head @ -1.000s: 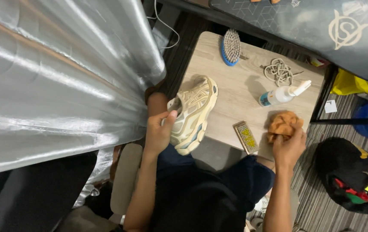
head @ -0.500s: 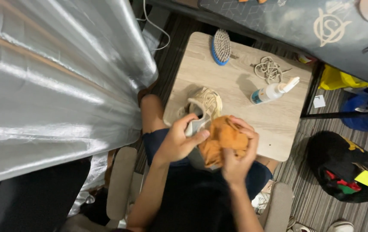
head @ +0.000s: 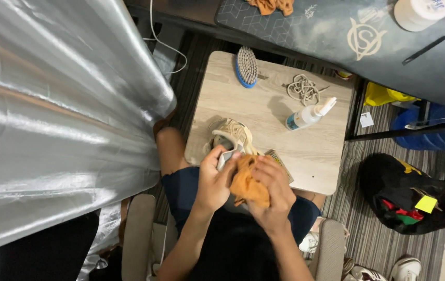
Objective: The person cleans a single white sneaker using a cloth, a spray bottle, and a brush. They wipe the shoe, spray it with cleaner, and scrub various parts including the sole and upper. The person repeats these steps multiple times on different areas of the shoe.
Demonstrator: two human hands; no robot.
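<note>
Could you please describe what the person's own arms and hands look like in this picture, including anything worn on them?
Both forearms are bare from elbow to wrist, with no sleeves, gloves or watch that I can make out. The left hand and right hand are bare too, and any rings are too small to tell. Further up, the arms meet a dark top, and dark blue shorts cover the thighs below them.

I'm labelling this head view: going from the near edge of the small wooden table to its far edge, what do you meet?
Orange cloth in the hands → beige sneaker → white spray bottle → coiled beige shoelaces → blue-backed bristle brush.
</note>
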